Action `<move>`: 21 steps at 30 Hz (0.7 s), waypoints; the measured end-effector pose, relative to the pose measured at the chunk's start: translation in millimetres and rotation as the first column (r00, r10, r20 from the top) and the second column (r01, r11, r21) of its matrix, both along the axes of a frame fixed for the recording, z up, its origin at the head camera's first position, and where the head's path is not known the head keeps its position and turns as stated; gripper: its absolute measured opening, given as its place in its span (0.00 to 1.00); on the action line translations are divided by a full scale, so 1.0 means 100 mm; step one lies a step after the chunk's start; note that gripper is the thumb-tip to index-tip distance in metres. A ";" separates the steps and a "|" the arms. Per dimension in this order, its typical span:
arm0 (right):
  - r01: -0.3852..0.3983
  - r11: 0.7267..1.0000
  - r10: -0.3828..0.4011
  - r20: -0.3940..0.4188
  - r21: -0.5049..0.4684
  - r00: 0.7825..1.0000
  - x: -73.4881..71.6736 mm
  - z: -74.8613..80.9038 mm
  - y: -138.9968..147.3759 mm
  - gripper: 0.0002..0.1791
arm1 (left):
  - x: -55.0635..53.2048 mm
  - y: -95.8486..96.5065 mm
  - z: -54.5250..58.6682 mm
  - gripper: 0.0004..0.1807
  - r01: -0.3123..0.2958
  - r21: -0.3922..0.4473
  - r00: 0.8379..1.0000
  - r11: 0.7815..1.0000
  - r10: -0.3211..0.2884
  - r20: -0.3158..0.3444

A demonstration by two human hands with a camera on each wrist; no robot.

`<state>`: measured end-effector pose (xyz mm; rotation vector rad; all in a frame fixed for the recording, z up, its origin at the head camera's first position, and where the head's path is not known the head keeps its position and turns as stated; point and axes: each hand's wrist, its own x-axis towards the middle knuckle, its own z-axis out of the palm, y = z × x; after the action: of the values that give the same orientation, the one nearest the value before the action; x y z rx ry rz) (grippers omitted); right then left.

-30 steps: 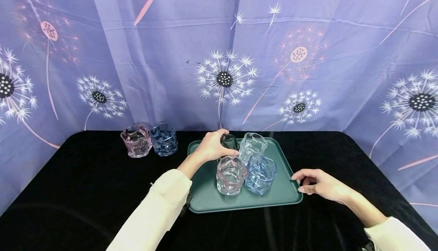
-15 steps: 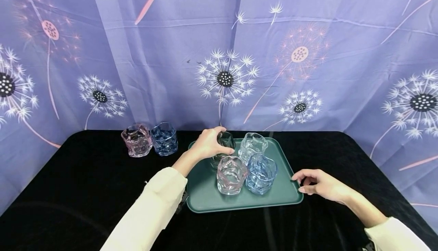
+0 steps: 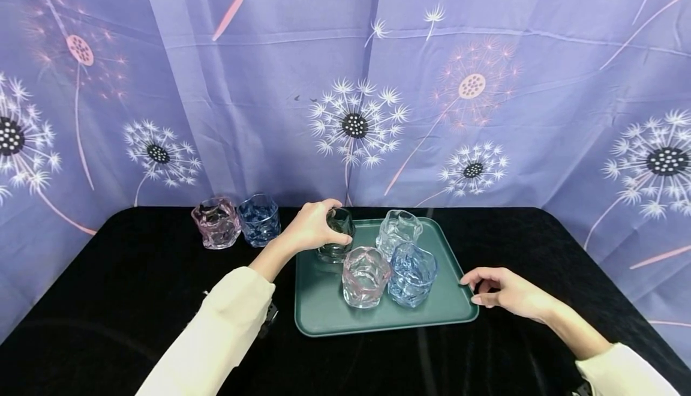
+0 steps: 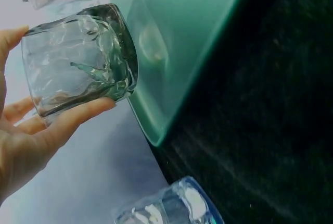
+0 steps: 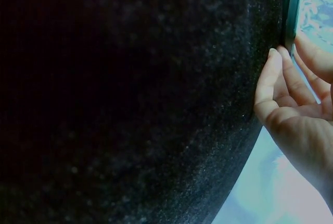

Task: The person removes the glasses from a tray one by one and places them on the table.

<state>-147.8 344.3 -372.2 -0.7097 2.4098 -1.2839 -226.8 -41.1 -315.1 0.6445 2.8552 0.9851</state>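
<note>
The dark glass (image 3: 341,223) is at the far left part of the green tray (image 3: 335,318), near its far left corner. It looks upright in the head view; whether its base touches the tray or hangs just above it, I cannot tell. The left hand (image 3: 313,228) has its grip closed around it, thumb on the near side and fingers on the far side near the rim.

Just in front of the dark glass and a little to the right, the pale pink glass (image 3: 365,279) stands upright on the tray. The light blue glass (image 3: 412,276) is right beside it, and the clear glass (image 3: 398,231) stands behind these two, close to both.

The right hand (image 3: 510,291) is at the tray's right edge, near the front corner. Its fingers are bent, with fingertips and thumb touching the rim; I cannot tell whether this grip pinches the rim or only rests against it.

Left of the tray, well apart from the right hand, the pink glass (image 3: 216,223) and the dark blue glass (image 3: 259,221) stand side by side on the black counter (image 3: 135,300), near its back edge. Both arms wear cream sleeves (image 3: 216,318). Behind the counter hangs a purple curtain (image 3: 281,84) printed with dandelions.
</note>
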 end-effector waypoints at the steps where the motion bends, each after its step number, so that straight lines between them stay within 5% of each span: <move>1: 0.001 1.000 -0.001 0.000 0.000 1.000 0.00 0.00 0.00 0.16 | 0.01 -0.02 0.01 0.39 0.001 0.000 1.000 1.000 -0.001 0.000; 21: 0.017 0.999 -0.017 -0.004 0.027 1.000 0.01 0.01 -0.02 0.17 | 0.12 -0.58 0.04 0.38 -0.013 -0.007 1.000 1.000 0.013 -0.024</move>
<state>-147.2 342.7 -371.6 -0.6858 2.4366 -1.2557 -215.0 -99.0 -310.6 0.6429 2.8856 0.9757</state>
